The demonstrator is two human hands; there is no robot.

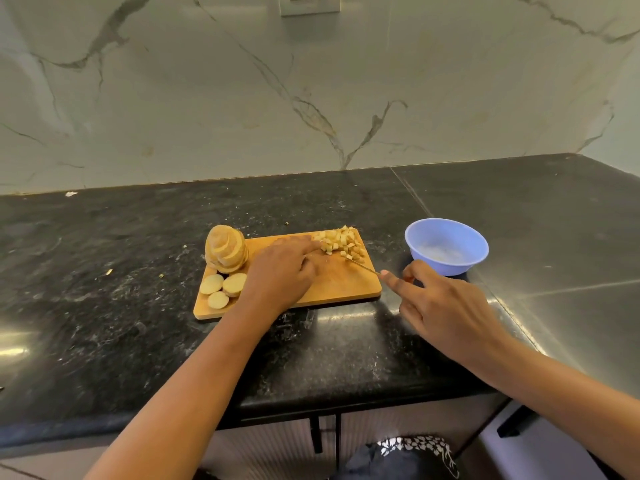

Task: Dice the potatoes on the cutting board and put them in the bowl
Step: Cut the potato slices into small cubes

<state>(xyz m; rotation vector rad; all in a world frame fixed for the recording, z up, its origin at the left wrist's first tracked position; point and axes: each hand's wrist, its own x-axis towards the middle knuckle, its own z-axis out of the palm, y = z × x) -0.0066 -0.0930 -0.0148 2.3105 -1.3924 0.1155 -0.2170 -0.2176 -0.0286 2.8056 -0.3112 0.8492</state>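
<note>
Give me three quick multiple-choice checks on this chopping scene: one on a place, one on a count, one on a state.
1. Where is the diced potato piled?
A) at the far right corner of the cutting board
B) in the blue bowl
C) at the board's near left corner

2. How many loose potato slices lie flat in front of the slice stack?
A) one
B) three
C) six

3. What is the right hand doing?
A) lying flat on the board
B) gripping the bowl
C) holding the knife

Key:
1 A: the cubes are heaped at that corner, and none show in the bowl.
2 B: three rounds lie near the near left corner.
3 C: its index finger runs along the blade, whose tip is by the cubes.
</note>
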